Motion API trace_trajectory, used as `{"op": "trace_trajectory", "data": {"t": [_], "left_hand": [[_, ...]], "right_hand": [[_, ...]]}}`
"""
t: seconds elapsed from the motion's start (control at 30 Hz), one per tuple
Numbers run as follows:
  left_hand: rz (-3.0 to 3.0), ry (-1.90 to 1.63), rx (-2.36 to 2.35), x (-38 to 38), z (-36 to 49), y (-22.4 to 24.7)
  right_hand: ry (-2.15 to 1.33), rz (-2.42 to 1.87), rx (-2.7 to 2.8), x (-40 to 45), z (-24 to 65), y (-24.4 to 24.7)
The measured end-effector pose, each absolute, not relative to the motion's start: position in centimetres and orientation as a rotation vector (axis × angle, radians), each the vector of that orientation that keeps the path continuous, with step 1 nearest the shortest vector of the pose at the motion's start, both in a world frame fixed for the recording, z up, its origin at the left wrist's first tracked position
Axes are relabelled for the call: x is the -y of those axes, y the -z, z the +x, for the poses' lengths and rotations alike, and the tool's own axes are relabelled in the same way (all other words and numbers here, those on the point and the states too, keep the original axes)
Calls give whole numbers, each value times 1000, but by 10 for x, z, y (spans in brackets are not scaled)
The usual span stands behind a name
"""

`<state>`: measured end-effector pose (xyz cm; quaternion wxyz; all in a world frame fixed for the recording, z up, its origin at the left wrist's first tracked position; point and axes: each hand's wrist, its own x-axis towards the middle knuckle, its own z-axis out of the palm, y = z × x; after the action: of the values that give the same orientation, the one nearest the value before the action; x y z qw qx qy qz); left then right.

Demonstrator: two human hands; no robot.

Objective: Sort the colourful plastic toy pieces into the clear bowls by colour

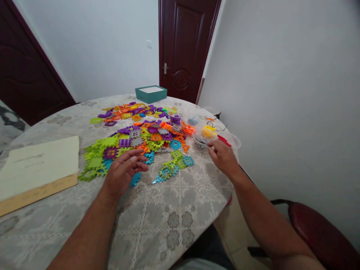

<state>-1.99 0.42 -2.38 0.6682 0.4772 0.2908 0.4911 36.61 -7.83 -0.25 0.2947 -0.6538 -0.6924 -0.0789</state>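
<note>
**Left Hand Open by the Pile, Right Hand Closed In at a Clear Bowl**

Held the left hand [123,174] palm inward at the near edge of the colourful pile [123,142], with fingers apart and loosely bent in an open grip. Had an orange piece [144,151] right at those fingertips, but could not tell touching from merely near. Reached with the right hand [222,154] to the near side of a clear bowl [200,144] of dark pieces, with thumb and fingers drawn together. Could not tell about anything pinched between them.

Had yellow pieces [208,131] and orange connectors [188,128] just beyond that bowl, with red pieces [224,140] near the right hand. Showed a flat green-and-blue group [171,167] on the patterned tablecloth [157,221], between the two hands. Spread interlocking plates of lime, purple, grey, orange and blue through the pile, with a second heap [129,112] behind. Had a green box [151,96] near the far edge of the table, a pale sheet [42,165] over brown board [39,193] at the left, and a dark red chair [317,225] at the right.
</note>
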Motion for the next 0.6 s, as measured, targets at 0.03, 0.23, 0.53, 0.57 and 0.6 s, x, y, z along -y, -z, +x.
{"op": "trace_trajectory", "data": {"t": [0.03, 0.23, 0.53, 0.57, 0.6], "left_hand": [[1078, -1118, -662, -3, -20, 22], [1146, -1113, -744, 5, -18, 13], [1341, -1008, -926, 7, -11, 12], [1355, -997, -928, 8, -10, 12], [1369, -990, -929, 8, -10, 13]], "right_hand": [[103, -1718, 1931, 79, 351, 9], [-209, -1754, 2191, 72, 300, 41], [-72, -1750, 2066, 62, 309, 40], [-75, -1750, 2018, 62, 308, 36], [-128, -1744, 1964, 62, 304, 31]]}}
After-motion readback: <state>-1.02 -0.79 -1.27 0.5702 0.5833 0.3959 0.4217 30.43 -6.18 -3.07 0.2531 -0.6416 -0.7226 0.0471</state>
